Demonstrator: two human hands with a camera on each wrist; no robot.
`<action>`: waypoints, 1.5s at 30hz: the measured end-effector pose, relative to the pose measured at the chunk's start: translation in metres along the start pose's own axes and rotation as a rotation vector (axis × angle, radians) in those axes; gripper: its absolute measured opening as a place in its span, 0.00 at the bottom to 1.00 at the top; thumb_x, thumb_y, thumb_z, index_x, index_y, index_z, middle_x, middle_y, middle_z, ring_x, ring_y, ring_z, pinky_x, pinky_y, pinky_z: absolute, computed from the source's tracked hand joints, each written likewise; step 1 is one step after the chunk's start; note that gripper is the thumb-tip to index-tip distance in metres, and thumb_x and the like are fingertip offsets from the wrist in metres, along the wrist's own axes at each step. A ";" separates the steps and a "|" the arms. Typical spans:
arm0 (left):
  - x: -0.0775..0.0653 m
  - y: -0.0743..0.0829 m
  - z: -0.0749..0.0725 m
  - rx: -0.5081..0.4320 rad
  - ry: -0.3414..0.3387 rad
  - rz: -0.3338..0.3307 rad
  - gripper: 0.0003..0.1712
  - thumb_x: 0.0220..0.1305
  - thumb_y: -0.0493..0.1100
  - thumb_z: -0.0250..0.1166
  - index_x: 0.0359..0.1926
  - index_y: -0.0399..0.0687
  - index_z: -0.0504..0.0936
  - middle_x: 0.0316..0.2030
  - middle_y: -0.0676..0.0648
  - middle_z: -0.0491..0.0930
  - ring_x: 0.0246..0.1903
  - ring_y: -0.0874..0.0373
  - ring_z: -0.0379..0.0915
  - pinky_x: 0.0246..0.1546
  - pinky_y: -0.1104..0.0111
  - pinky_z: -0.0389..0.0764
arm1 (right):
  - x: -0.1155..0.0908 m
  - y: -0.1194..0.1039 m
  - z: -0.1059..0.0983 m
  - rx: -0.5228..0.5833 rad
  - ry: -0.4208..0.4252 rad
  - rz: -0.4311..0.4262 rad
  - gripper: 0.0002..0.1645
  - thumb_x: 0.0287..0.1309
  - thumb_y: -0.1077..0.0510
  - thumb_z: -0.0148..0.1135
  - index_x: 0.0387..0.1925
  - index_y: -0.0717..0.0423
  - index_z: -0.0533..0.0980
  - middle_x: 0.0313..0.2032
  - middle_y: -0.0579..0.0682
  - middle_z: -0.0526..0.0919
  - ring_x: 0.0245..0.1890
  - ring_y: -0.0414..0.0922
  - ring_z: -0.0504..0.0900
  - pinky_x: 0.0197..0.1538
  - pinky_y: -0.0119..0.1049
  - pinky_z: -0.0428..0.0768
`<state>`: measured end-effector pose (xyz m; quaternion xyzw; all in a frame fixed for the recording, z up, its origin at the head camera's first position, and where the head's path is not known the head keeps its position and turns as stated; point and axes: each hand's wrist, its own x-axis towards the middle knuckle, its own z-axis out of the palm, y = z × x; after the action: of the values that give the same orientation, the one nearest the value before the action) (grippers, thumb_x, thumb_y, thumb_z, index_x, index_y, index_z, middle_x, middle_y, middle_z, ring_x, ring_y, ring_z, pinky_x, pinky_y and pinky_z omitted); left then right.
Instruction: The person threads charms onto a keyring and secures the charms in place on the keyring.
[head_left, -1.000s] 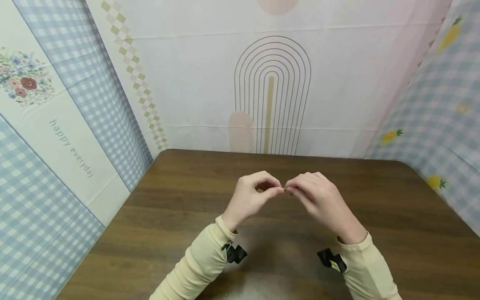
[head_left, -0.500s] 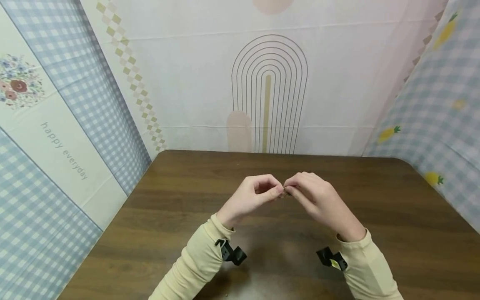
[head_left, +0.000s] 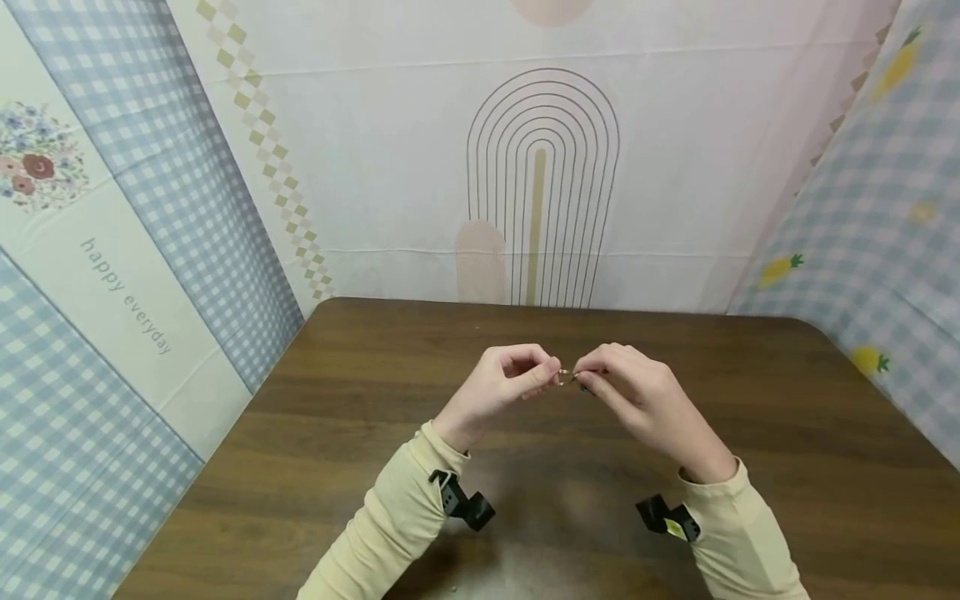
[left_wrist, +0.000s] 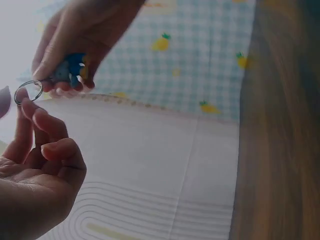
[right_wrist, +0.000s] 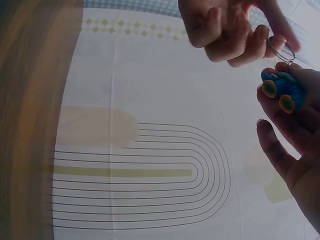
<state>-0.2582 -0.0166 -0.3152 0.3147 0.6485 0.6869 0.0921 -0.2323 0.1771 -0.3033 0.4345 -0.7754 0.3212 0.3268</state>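
Above the table, my left hand point(head_left: 504, 390) pinches a silver metal key ring point(left_wrist: 28, 92) between thumb and fingertips. My right hand point(head_left: 641, 404) holds the other end, where the ring joins a small blue figure keychain point(right_wrist: 284, 90) with orange-rimmed feet. In the left wrist view, the blue figure point(left_wrist: 70, 70) sticks out from under the right fingers. The two hands are a short gap apart, bridged by the ring. In the head view the figure is mostly hidden by the right hand.
Below both hands spreads a dark brown wooden table point(head_left: 375, 358). A white printed cloth point(head_left: 390, 167) hangs behind it, with blue checked cloths point(head_left: 862, 242) at the sides. Near the front edge lies a tiny speck point(head_left: 453, 589). Black wrist cameras point(head_left: 465, 504) sit on the sleeves.
The left fingertips have drawn slightly left, away from the right ones. The metal ring now shows in the gap between the hands. The right hand has barely moved.
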 end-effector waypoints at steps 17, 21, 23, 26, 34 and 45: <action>0.002 -0.003 0.005 -0.085 0.026 0.059 0.09 0.59 0.44 0.59 0.31 0.41 0.74 0.25 0.56 0.73 0.24 0.63 0.64 0.26 0.75 0.66 | 0.003 -0.002 0.000 0.032 0.025 0.011 0.17 0.42 0.75 0.62 0.31 0.53 0.75 0.26 0.40 0.75 0.29 0.30 0.70 0.32 0.19 0.67; 0.001 -0.002 0.005 -0.052 0.023 0.038 0.10 0.59 0.44 0.59 0.29 0.41 0.75 0.21 0.52 0.71 0.21 0.62 0.63 0.23 0.75 0.65 | 0.003 -0.002 -0.001 0.030 0.016 0.009 0.16 0.44 0.74 0.62 0.31 0.52 0.75 0.27 0.40 0.76 0.29 0.31 0.70 0.32 0.19 0.67; 0.001 -0.001 0.005 0.015 0.013 0.051 0.12 0.60 0.44 0.59 0.28 0.38 0.76 0.22 0.49 0.73 0.22 0.61 0.65 0.25 0.74 0.68 | 0.003 -0.002 -0.001 0.026 0.004 0.008 0.16 0.44 0.73 0.62 0.32 0.51 0.75 0.28 0.39 0.76 0.30 0.31 0.70 0.32 0.20 0.67; 0.001 0.000 0.005 0.089 0.000 0.068 0.11 0.59 0.43 0.59 0.30 0.37 0.78 0.28 0.47 0.77 0.27 0.61 0.70 0.30 0.72 0.72 | 0.003 -0.002 -0.001 0.022 -0.011 0.004 0.16 0.45 0.73 0.62 0.31 0.51 0.75 0.29 0.39 0.77 0.30 0.31 0.70 0.32 0.20 0.67; 0.000 0.000 0.006 -0.016 -0.004 0.029 0.06 0.59 0.41 0.59 0.32 0.41 0.76 0.28 0.54 0.77 0.24 0.65 0.66 0.26 0.75 0.67 | -0.001 -0.002 -0.001 0.022 0.004 0.034 0.18 0.42 0.75 0.63 0.31 0.50 0.75 0.27 0.40 0.76 0.29 0.30 0.70 0.31 0.19 0.67; 0.001 0.000 0.005 0.090 0.026 -0.022 0.12 0.59 0.47 0.59 0.31 0.41 0.78 0.22 0.53 0.74 0.22 0.63 0.66 0.24 0.73 0.67 | 0.001 0.000 0.000 0.034 -0.010 -0.006 0.18 0.41 0.75 0.63 0.31 0.51 0.75 0.28 0.39 0.76 0.29 0.31 0.70 0.31 0.19 0.67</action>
<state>-0.2562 -0.0114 -0.3145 0.3025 0.6833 0.6601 0.0769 -0.2331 0.1768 -0.3025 0.4439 -0.7702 0.3310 0.3166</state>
